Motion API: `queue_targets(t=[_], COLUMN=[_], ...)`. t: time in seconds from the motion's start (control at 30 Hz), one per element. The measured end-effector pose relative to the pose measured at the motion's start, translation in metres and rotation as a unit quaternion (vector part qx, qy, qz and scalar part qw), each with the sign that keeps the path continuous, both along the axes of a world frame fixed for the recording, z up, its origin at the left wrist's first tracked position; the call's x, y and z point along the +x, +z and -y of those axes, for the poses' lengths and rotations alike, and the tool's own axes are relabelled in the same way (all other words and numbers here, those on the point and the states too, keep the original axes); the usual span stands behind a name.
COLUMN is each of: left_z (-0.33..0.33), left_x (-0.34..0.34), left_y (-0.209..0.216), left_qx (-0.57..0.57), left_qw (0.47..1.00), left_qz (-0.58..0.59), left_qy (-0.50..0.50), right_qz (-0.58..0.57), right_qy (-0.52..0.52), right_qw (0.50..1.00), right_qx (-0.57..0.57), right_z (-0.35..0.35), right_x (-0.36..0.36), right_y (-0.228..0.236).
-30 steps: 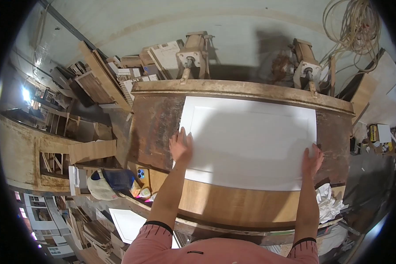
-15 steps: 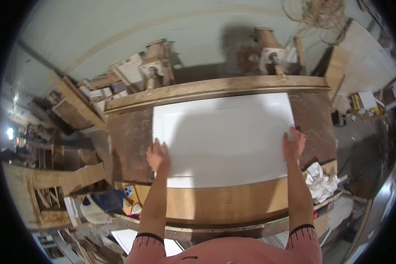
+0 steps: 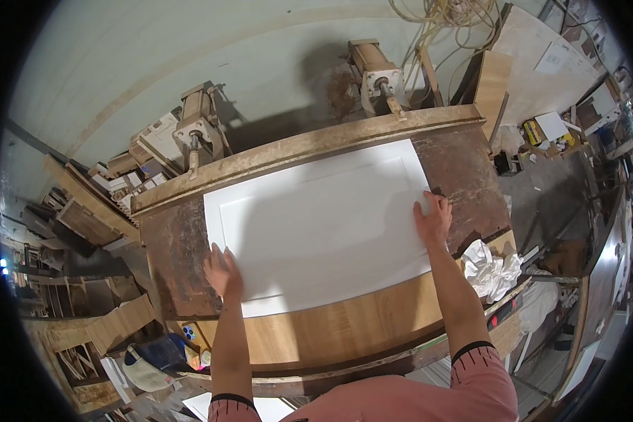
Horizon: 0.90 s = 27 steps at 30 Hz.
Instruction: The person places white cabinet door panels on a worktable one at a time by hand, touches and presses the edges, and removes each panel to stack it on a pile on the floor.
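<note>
A white rectangular door panel (image 3: 316,232) with a recessed centre lies flat on the worn brown worktop (image 3: 179,260). My left hand (image 3: 223,273) is at its left edge near the front corner, thumb toward the panel and fingers along the side. At the right edge, my right hand (image 3: 435,219) has its thumb over the panel's face and its fingers curled along the outside. Both hands hold the panel by its sides; the fingertips under the edges are hidden. Along the panel's front runs a light wood board (image 3: 344,327), partly covered by my forearms.
Behind the panel a long wooden rail (image 3: 302,158) crosses the worktop, with two piston clamps (image 3: 198,126) (image 3: 376,74) against it. Crumpled white plastic (image 3: 491,271) sits at the right front. A dark blue cloth (image 3: 163,354) and wood offcuts (image 3: 123,323) are at left.
My view has turned and shifted, so the bench appears tilted and further left. Both hands stay at the panel's side edges; its recessed border shows more clearly.
</note>
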<state>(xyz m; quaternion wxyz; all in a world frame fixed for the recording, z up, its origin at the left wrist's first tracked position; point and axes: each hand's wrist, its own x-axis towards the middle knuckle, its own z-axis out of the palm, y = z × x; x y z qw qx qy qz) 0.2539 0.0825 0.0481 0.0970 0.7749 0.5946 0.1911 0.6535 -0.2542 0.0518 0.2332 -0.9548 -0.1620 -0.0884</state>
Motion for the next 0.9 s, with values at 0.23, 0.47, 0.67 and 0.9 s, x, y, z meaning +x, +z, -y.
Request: queue_targets(t=[0.23, 0.47, 0.67, 0.9], left_z=[0.0005, 0.0024, 0.0011, 0.0032], left_x=[-0.0014, -0.0033, -0.0033, 0.0010], left_y=[-0.0005, -0.0001, 0.0006, 0.0076], left_qx=[-0.007, -0.012, -0.014, -0.018], left_qw=[1.000, 1.000, 1.000, 1.000], left_qz=[-0.001, -0.006, -0.008, -0.005], left_qy=[0.009, 0.007, 0.006, 0.000], right_qz=[0.008, 0.024, 0.015, 0.038], right_qy=[0.002, 0.019, 0.007, 0.014], right_qw=[1.000, 1.000, 1.000, 0.999], right_qx=[-0.004, 0.004, -0.021, -0.012], right_z=[-0.0001, 0.0023, -0.0050, -0.0016], right_x=[-0.0008, -0.0005, -0.0037, 0.0018], right_y=[-0.0041, -0.0058, 0.0021, -0.0037])
